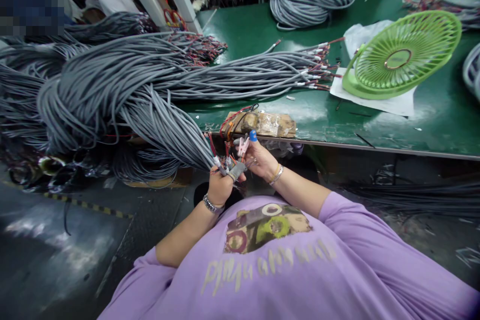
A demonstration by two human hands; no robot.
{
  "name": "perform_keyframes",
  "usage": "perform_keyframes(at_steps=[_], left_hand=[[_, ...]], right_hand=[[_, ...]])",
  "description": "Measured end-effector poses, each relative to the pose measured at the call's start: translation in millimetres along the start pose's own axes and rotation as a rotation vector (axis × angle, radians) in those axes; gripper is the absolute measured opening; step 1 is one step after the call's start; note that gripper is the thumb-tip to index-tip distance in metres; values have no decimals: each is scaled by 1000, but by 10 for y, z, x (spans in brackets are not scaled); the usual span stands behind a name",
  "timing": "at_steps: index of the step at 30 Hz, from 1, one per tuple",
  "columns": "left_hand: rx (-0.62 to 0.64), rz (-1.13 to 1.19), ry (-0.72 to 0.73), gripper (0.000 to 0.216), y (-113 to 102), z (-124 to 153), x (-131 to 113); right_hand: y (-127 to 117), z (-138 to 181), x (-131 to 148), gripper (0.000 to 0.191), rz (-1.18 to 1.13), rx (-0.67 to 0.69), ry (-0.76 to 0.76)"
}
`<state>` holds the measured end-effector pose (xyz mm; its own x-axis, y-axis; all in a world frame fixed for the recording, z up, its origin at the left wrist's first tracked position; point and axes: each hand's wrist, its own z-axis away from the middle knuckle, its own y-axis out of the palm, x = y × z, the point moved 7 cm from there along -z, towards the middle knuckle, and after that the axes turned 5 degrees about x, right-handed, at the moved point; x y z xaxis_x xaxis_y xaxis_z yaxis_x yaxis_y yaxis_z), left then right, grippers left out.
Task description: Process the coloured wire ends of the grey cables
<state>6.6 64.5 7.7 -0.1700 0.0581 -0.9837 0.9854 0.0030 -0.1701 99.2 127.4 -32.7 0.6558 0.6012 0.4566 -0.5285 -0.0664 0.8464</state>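
Note:
My left hand (220,186) is closed around the end of a grey cable (217,164), near the edge of the green bench. A grey wrap or finger cover (237,171) shows at its fingertips. Close beside it, my right hand (263,161) is pinched, with a blue finger cover (253,135) on one digit. A small pink clip (243,146) sits at its fingertips, and thin wires show below. Red wires (212,145) stick out from the cable ends by my left hand. The exact contact between clip and wires is too small to make out.
A wooden block (287,125) with tape and leads lies at the bench edge. Large bundles of grey cable (101,75) cover the left side. A green fan (397,60) stands on the right, on white paper (397,102). A cable coil (311,2) lies at the back.

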Motion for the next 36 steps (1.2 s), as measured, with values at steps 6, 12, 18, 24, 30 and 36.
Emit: perform_keyframes(at_steps=[6,12,18,24,30,36], left_hand=[[-28,-4,31,27,-75,96,-35],[-101,2,40,29,-96,114,-39],[-143,-6,44,32,-53,63,-81],[-117,-7,29,32,-29,43,-61],[-110,-4,22,30,-34,39,-4],[-94,-5,-7,31,-23,29,47]], right_hand=[[0,125,-45,60,39,133,121],[-19,174,31,29,73,122,-3],[-83,176,132,40,256,34,-252],[-115,16,49,49,219,64,-152],[-82,-67,-6,40,34,24,-39],[-70,-62,-8,40,1,0,-57]])
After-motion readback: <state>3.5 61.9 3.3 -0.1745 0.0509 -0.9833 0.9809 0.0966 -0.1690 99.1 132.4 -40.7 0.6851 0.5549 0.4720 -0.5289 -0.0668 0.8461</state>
